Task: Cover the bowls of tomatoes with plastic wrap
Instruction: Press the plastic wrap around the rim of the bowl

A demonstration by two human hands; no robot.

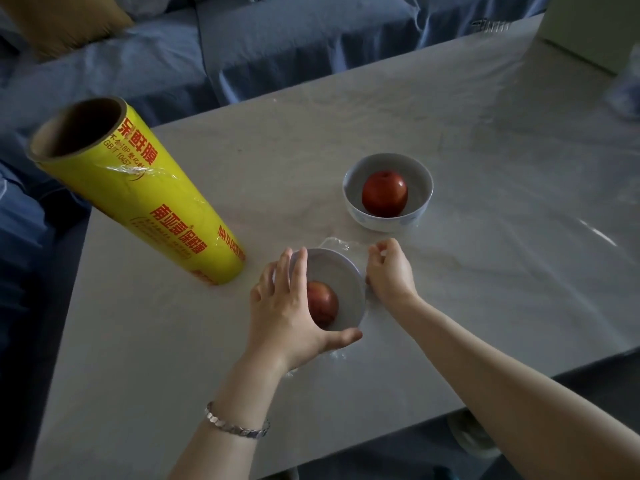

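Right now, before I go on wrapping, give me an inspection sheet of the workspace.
Surface: pale marbled table, looks dry.
Job's things: near bowl holds a tomato, clear plastic wrap around it; far bowl holds another tomato, wrap seems pulled over it. Yellow wrap roll stands upright at left.
Clutter: pale box at the far right corner; crumpled clear material beside it.
Grippers: left hand cups the near bowl; right hand pinches wrap at its right side.
Cables: nothing seen.
Surroundings: blue-covered sofa behind, mustard cushion.
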